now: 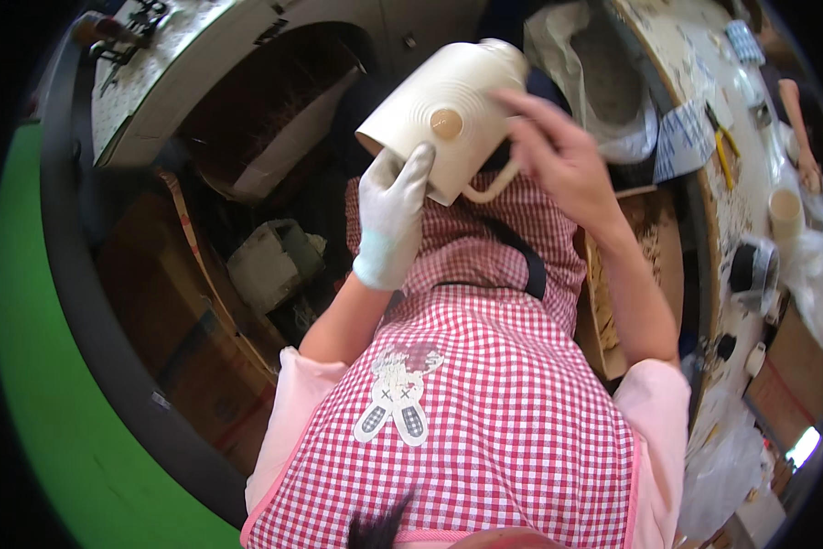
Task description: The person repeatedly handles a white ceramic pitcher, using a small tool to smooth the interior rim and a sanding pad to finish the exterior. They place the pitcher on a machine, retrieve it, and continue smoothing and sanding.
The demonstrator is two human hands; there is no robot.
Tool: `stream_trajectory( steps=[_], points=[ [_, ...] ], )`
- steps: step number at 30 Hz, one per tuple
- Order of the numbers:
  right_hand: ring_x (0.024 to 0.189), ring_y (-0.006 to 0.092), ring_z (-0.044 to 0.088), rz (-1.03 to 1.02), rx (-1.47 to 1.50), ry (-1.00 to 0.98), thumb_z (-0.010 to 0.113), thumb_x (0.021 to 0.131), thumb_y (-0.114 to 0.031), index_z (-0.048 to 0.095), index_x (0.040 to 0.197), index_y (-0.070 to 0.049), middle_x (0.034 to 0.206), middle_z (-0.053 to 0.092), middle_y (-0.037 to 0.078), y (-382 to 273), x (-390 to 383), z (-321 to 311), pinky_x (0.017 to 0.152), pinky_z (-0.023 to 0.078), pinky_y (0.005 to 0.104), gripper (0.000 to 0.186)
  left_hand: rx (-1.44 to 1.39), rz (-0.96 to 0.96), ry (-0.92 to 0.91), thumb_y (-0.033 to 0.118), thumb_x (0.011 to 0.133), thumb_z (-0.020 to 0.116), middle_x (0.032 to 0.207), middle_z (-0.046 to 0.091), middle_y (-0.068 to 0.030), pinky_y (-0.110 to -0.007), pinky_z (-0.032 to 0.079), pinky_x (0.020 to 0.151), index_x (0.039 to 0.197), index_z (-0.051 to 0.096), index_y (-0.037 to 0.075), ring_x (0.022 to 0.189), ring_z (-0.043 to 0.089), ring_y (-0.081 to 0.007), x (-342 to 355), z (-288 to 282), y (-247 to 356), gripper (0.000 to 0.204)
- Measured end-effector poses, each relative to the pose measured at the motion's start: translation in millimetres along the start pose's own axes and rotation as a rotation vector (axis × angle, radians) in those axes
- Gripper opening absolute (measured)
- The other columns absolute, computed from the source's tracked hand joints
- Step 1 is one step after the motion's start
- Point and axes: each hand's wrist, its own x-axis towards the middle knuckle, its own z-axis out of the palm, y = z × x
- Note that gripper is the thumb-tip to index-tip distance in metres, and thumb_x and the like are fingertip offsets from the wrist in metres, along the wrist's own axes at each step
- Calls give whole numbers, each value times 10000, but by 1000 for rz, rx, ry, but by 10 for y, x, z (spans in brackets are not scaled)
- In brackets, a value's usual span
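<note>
Cream jug (432,99), gloved left grip (393,212) pinching it, bare right grip (567,165) spread alongside

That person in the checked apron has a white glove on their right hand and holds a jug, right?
No: the head view shows the white glove on the left hand, not the right hand. The checked apron and jug are right.

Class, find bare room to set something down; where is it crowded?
The flat green surface beyond the curved black edge looks bare. The pale, speckled worktop has a nearly bare gap between yellow-handled pliers and a clear-wrapped black item; rightward, crumpled clear plastic and a beige cylinder crowd it.
</note>
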Motion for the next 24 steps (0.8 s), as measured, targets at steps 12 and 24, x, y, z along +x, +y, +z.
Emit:
stream_trajectory(
  steps=[12, 24],
  points=[
    [871, 57, 612, 9, 522, 211, 859, 831, -482, 529, 1431, -13, 1113, 670, 21, 274, 121, -402, 728, 492, 188, 831, -105, 56, -20, 248, 963, 755, 1213, 707, -125, -345, 530, 986, 1309, 607, -59, 1097, 678, -192, -42, -214, 136, 486],
    [539, -26, 402, 266, 722, 303, 669, 978, -532, 622, 1216, -73, 788, 553, -89, 488, 588, -438, 440, 273, 151, 519, -3, 429, 111, 173, 1043, 612, 1313, 659, -130, -352, 477, 1077, 1368, 576, -5, 1232, 618, -208, 407, -564, 231, 372]
  ],
)
